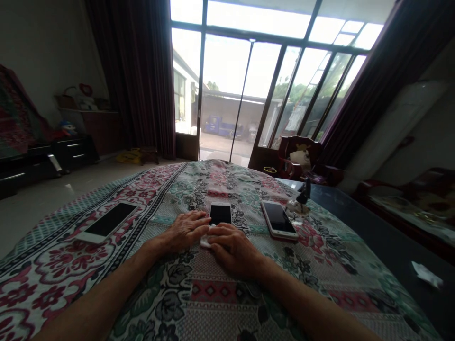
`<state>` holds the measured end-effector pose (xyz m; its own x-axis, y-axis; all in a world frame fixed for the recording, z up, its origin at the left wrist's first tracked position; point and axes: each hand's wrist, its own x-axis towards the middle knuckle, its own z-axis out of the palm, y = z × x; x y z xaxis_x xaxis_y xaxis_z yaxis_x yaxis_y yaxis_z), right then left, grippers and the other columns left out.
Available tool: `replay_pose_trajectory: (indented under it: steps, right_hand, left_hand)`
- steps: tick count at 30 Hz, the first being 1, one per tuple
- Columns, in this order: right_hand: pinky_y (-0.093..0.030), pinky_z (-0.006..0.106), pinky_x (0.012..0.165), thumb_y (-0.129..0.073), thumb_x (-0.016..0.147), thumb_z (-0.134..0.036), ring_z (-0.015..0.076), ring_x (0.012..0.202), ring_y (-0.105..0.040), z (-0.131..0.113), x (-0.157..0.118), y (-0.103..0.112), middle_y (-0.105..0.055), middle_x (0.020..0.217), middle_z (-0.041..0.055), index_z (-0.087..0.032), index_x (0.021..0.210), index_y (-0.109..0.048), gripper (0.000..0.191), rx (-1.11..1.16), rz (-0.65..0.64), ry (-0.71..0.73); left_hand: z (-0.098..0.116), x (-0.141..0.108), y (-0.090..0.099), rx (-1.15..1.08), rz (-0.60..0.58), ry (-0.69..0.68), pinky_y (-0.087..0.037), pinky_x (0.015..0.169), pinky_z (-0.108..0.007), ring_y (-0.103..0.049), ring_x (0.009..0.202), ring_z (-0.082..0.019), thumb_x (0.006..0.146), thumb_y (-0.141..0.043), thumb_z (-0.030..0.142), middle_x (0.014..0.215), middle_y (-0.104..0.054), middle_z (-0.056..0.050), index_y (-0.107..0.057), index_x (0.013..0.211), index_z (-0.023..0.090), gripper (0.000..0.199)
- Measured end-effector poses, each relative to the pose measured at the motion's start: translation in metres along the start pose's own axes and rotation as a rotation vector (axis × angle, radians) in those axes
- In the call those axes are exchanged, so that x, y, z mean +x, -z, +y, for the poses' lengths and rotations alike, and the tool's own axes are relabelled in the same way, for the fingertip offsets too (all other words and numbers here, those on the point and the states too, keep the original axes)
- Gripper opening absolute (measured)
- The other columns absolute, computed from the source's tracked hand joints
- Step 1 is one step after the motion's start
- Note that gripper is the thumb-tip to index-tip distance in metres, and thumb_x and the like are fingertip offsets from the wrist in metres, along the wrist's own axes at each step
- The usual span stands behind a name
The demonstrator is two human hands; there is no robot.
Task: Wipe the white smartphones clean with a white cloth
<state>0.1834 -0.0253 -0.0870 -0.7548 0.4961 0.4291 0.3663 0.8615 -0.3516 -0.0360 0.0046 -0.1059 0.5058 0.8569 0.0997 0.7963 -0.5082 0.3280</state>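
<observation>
A white phone with a dark screen (220, 213) lies face up on the patterned cloth in front of me. My left hand (185, 230) rests flat at its left edge, fingers stretched out towards it. Over the phone's lower end, my right hand (232, 248) is closed on a white tissue (205, 242), which pokes out under the fingers. The lower part of the phone is hidden by that hand. Another white phone (110, 221) lies to the left. On the right is a third phone (279, 219), pale-framed with a reddish edge.
Beside the right phone stands a clear object with a dark upper part (299, 207). The patterned cloth (213, 312) covers the table. A crumpled white tissue (426, 273) lies on a dark surface at right. Beyond are a wooden chair (298, 154) and glass doors (227, 104).
</observation>
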Motion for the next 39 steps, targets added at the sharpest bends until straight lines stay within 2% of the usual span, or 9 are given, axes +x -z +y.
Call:
replay_pose_trajectory:
  steps: [4,8,13,16,21,25,29,33,39]
  right_hand:
    - [-0.045,0.033,0.091,-0.051,0.089,-0.018,0.0154,0.093,-0.059,0.003,-0.001,-0.004,-0.069,0.099,0.0021,-0.022,0.078,-0.069,0.021,0.020,0.091,-0.052]
    - [-0.045,0.033,0.088,-0.057,0.085,-0.017,0.0157,0.090,-0.059,0.006,-0.004,-0.008,-0.069,0.093,0.0028,-0.020,0.082,-0.068,0.012,0.020,0.173,-0.087]
    - [-0.043,0.034,0.089,-0.050,0.091,-0.017,0.0156,0.092,-0.057,0.003,-0.003,-0.005,-0.068,0.098,0.0033,-0.020,0.094,-0.068,0.018,-0.042,0.086,0.007]
    - [-0.043,0.034,0.089,-0.048,0.092,-0.018,0.0152,0.091,-0.057,0.001,-0.002,-0.003,-0.068,0.100,0.0030,-0.021,0.094,-0.068,0.020,-0.062,0.053,0.032]
    - [-0.042,0.033,0.091,-0.050,0.092,-0.019,0.0147,0.093,-0.057,-0.002,-0.001,-0.001,-0.067,0.104,0.0028,-0.022,0.095,-0.068,0.019,-0.066,0.028,0.023]
    - [-0.042,0.033,0.091,-0.051,0.091,-0.018,0.0150,0.094,-0.057,0.001,-0.003,-0.004,-0.068,0.102,0.0027,-0.022,0.094,-0.070,0.019,-0.050,0.051,0.009]
    - [-0.043,0.032,0.090,-0.054,0.088,-0.016,0.0151,0.093,-0.058,0.005,-0.006,-0.008,-0.068,0.097,0.0023,-0.022,0.090,-0.071,0.018,-0.022,0.129,-0.043]
    - [-0.044,0.033,0.086,-0.054,0.087,-0.016,0.0156,0.088,-0.059,0.008,-0.011,-0.004,-0.068,0.093,0.0037,-0.020,0.081,-0.071,0.019,-0.080,0.183,-0.171]
    - [-0.044,0.034,0.088,-0.051,0.090,-0.015,0.0171,0.092,-0.060,0.018,-0.009,0.009,-0.070,0.097,0.0041,-0.021,0.087,-0.072,0.022,-0.159,0.150,-0.245]
  left_hand:
    - [0.002,0.001,0.000,-0.027,0.037,0.016,-0.022,0.114,-0.040,-0.031,0.140,-0.021,0.100,-0.026,0.043,0.151,-0.038,-0.001,-0.050,0.137,0.029,0.046]
    - [0.001,0.003,-0.004,-0.039,0.092,0.011,-0.027,0.112,-0.041,-0.037,0.136,-0.022,0.099,-0.032,0.043,0.146,-0.046,-0.001,-0.055,0.133,0.030,0.043]
    - [-0.001,0.008,-0.008,-0.055,0.211,-0.033,-0.035,0.107,-0.039,-0.049,0.126,-0.022,0.096,-0.044,0.038,0.136,-0.057,-0.002,-0.064,0.123,0.030,0.034]
    - [0.000,0.011,-0.011,-0.090,0.265,-0.009,-0.036,0.107,-0.039,-0.053,0.122,-0.022,0.092,-0.051,0.037,0.131,-0.061,-0.002,-0.068,0.116,0.030,0.030]
    - [0.002,0.015,-0.015,-0.151,0.304,0.089,-0.038,0.106,-0.039,-0.055,0.120,-0.023,0.086,-0.060,0.037,0.125,-0.065,-0.002,-0.072,0.108,0.031,0.026]
    - [0.004,0.016,-0.015,-0.184,0.316,0.105,-0.040,0.104,-0.035,-0.057,0.118,-0.023,0.083,-0.064,0.034,0.123,-0.066,-0.002,-0.074,0.106,0.029,0.025]
    - [0.006,0.016,-0.013,-0.177,0.322,0.104,-0.042,0.102,-0.034,-0.059,0.115,-0.023,0.082,-0.067,0.034,0.122,-0.067,-0.001,-0.074,0.105,0.029,0.025]
    - [0.007,0.016,-0.014,-0.171,0.333,0.117,-0.041,0.102,-0.034,-0.059,0.115,-0.022,0.081,-0.068,0.034,0.122,-0.067,-0.001,-0.074,0.104,0.029,0.025]
    - [0.011,0.016,-0.013,-0.179,0.341,0.144,-0.040,0.104,-0.037,-0.058,0.116,-0.023,0.079,-0.071,0.032,0.121,-0.068,-0.001,-0.075,0.102,0.030,0.023]
